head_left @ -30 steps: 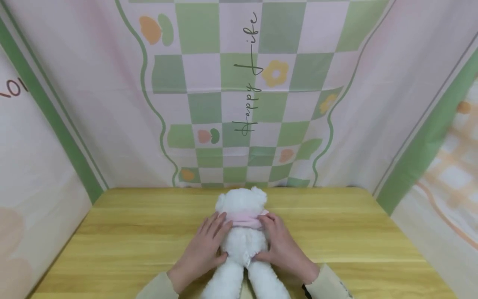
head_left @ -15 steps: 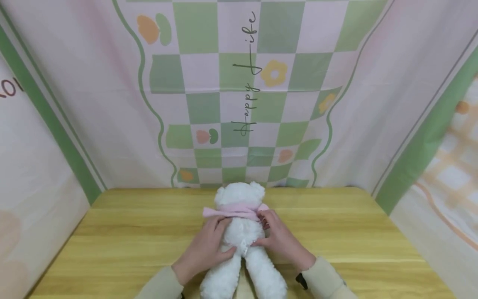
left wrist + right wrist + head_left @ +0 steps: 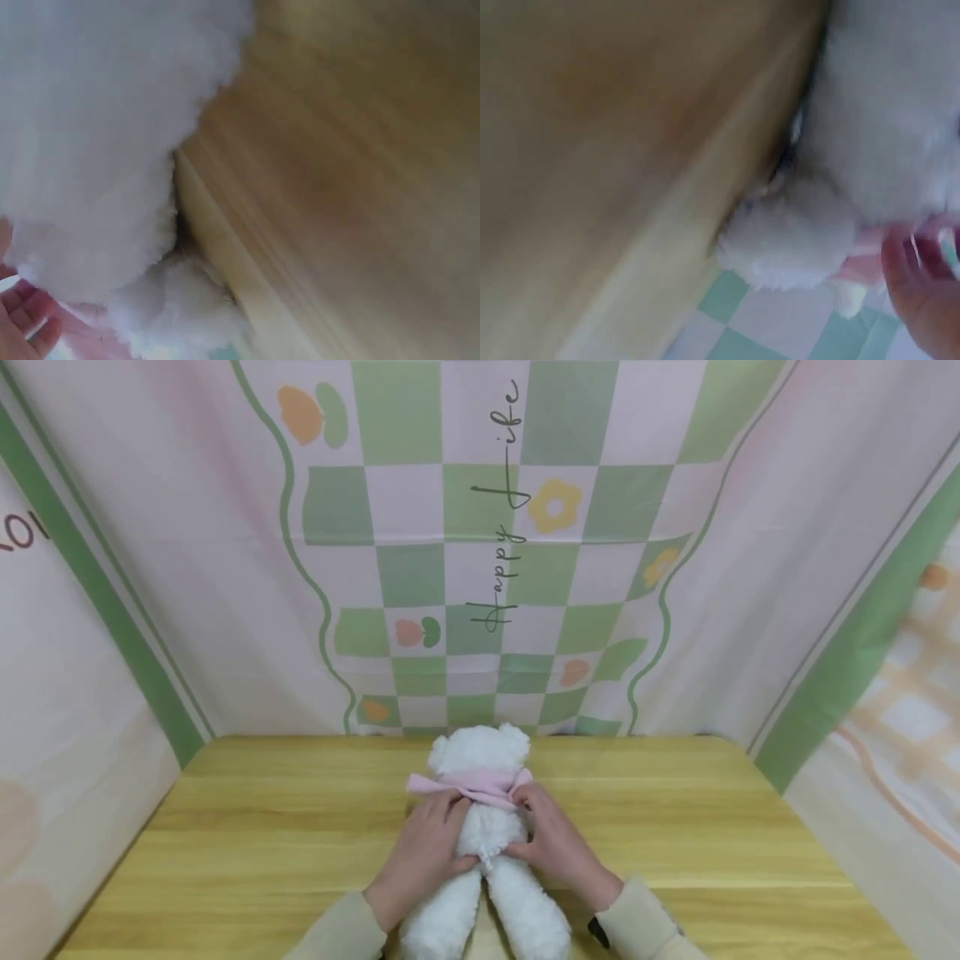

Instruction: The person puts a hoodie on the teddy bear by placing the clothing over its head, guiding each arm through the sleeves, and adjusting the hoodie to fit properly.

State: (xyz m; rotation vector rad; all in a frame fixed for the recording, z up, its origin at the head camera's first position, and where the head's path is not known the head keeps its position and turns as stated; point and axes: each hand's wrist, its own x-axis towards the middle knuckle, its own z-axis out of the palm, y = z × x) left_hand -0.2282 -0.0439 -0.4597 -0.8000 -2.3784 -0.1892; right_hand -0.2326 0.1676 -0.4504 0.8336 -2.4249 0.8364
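A fluffy white teddy bear (image 3: 480,747) stays at the middle of the table, its back toward me and legs reaching to the front. A pink scarf (image 3: 478,783) wraps its neck, with one end sticking out to the left. My left hand (image 3: 423,843) holds the bear's left side, fingertips at the scarf's lower edge and thumb on the lower back. On the other side my right hand (image 3: 558,843) grips the body, fingertips at the scarf's right part, thumb near the small tag (image 3: 487,860). White fur (image 3: 892,112) fills much of the right wrist view. The bear's face is hidden.
The wooden table (image 3: 262,835) spreads out on both sides of the bear. Behind it hangs a green-and-white checked cloth (image 3: 480,568) with printed flowers. More printed cloth (image 3: 900,760) closes off the right side, and a pale one (image 3: 67,735) the left.
The bear has risen slightly in view. The scarf's left end came out from under my left hand, which slid lower. My right fingers have shifted along the scarf, bunching its right part.
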